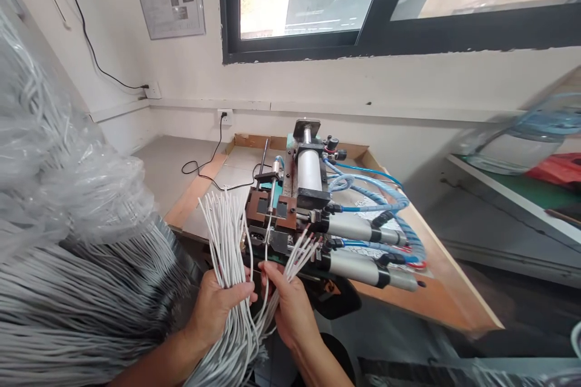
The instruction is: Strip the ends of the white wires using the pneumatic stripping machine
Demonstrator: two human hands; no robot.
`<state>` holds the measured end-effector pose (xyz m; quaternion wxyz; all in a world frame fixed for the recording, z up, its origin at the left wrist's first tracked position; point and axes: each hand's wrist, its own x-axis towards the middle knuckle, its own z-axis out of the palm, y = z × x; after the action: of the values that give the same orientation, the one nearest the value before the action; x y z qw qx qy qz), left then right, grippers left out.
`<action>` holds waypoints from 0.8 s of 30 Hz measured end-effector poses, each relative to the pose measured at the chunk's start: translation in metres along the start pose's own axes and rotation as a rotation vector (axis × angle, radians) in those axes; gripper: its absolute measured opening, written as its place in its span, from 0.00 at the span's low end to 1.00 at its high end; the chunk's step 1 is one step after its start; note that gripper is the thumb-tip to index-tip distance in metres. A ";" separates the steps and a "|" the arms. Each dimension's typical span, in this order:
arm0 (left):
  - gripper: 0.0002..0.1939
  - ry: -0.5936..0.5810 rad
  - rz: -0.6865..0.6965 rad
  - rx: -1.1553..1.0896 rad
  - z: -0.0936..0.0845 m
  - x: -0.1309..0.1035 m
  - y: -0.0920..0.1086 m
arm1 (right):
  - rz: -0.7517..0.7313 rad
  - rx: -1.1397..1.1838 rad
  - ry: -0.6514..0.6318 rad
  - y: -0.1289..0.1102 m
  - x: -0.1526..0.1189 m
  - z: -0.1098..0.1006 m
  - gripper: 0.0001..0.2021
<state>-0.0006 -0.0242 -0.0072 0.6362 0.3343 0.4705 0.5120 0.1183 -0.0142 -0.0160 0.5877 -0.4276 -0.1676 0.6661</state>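
Observation:
My left hand (222, 299) is wrapped round a thick bundle of white cables (224, 223), whose ends fan upward. Close beside it, my right hand (288, 296) grips a smaller bunch of white cables (303, 254) with reddish-brown tips. Between thumb and finger of that right hand runs a single cable (267, 241), its upper end reaching into the jaws of a pneumatic machine (267, 208). The machine has a silver upright cylinder (309, 170) and two silver cylinders lying to the right. Below the hands the cables cross and hang down.
Many grey cables (82, 302), partly under clear plastic (82, 157), pile up at the left. The machine stands on a wooden-edged table (454, 296). Blue hoses (390, 199) loop at its right. A shelf (503, 184) holds a large clear bottle (521, 138).

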 end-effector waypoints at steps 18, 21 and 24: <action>0.11 0.060 -0.071 -0.053 -0.002 -0.002 0.008 | -0.074 0.109 0.121 0.004 0.003 0.005 0.13; 0.12 0.062 -0.072 -0.066 -0.001 -0.002 0.009 | 0.002 0.188 0.136 -0.001 0.008 0.008 0.13; 0.11 0.051 -0.064 -0.064 -0.001 -0.001 0.008 | 0.049 0.250 0.128 -0.004 0.010 0.011 0.13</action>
<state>-0.0046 -0.0230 0.0001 0.6504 0.2852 0.4805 0.5145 0.1129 -0.0006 -0.0110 0.6295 -0.3969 -0.0351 0.6670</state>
